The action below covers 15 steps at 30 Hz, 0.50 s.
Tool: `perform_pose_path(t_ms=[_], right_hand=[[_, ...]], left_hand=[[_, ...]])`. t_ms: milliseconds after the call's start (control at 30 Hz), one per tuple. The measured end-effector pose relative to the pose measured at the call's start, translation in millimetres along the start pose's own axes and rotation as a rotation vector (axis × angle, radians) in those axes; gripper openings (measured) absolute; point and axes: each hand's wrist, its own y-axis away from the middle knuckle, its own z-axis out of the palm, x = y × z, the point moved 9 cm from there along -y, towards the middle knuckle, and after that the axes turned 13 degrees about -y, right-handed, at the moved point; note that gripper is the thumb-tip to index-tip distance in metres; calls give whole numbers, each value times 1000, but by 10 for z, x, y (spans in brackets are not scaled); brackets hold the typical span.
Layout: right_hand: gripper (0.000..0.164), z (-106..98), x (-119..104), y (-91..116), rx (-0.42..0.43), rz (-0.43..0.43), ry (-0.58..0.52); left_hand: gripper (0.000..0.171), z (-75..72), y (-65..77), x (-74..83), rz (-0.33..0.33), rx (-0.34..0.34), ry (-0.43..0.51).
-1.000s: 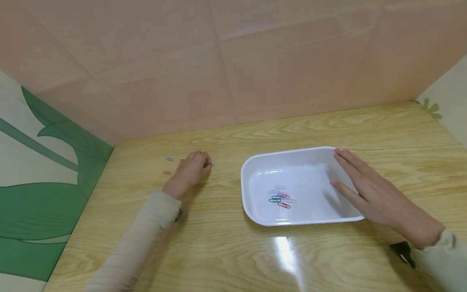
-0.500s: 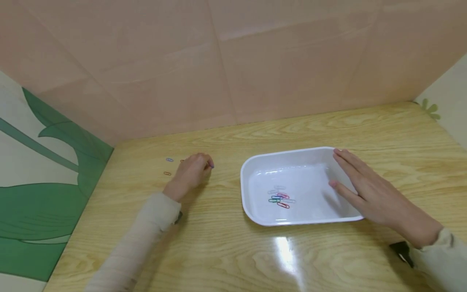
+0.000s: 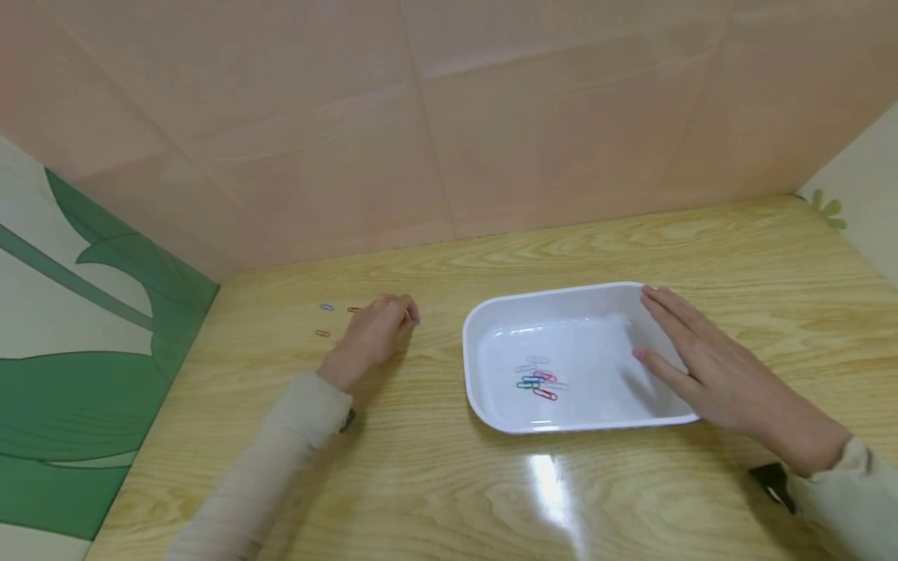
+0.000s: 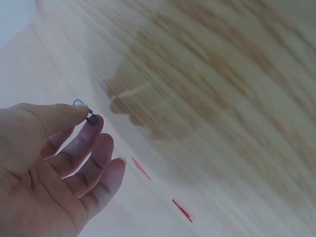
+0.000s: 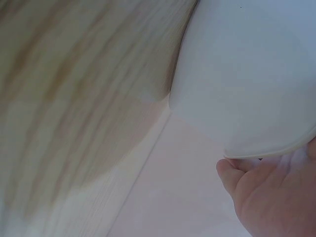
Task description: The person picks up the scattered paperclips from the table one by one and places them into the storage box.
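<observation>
A small blue paper clip (image 4: pixel 93 119) is pinched between the thumb and index fingertip of my left hand (image 3: pixel 373 333), with the other fingers bent beside them in the left wrist view. To the right stands a white tray (image 3: pixel 596 351), holding several paper clips in red, green, blue and pale colours toward its left side. My right hand (image 3: pixel 730 378) rests at the tray's right rim, its fingers extended along the edge and the thumb over the inside. In the right wrist view, fingertips (image 5: pixel 228 173) touch the outside of the rim.
Left of the left hand, a blue paper clip (image 3: pixel 327 307) and a red paper clip (image 3: pixel 322 333) lie on the wooden table (image 3: pixel 421 483). Another red clip (image 3: pixel 354 310) and a pinkish clip (image 3: pixel 386 296) lie just beyond that hand. A pinkish wall covering (image 3: pixel 449 140) rises behind.
My left hand has shifted slightly right with the blue paper clip, uncovering more of the red and pinkish clips behind it. The right hand and tray stay put.
</observation>
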Motion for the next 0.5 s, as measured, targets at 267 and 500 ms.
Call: perform_pose_path(t_ms=[267, 500], right_hand=[[73, 1, -11, 0, 7, -12, 4], [73, 5, -28, -17, 8, 5, -11]], left_hand=[[9, 60, 13, 23, 10, -36, -50], [13, 57, 28, 15, -5, -49, -43]])
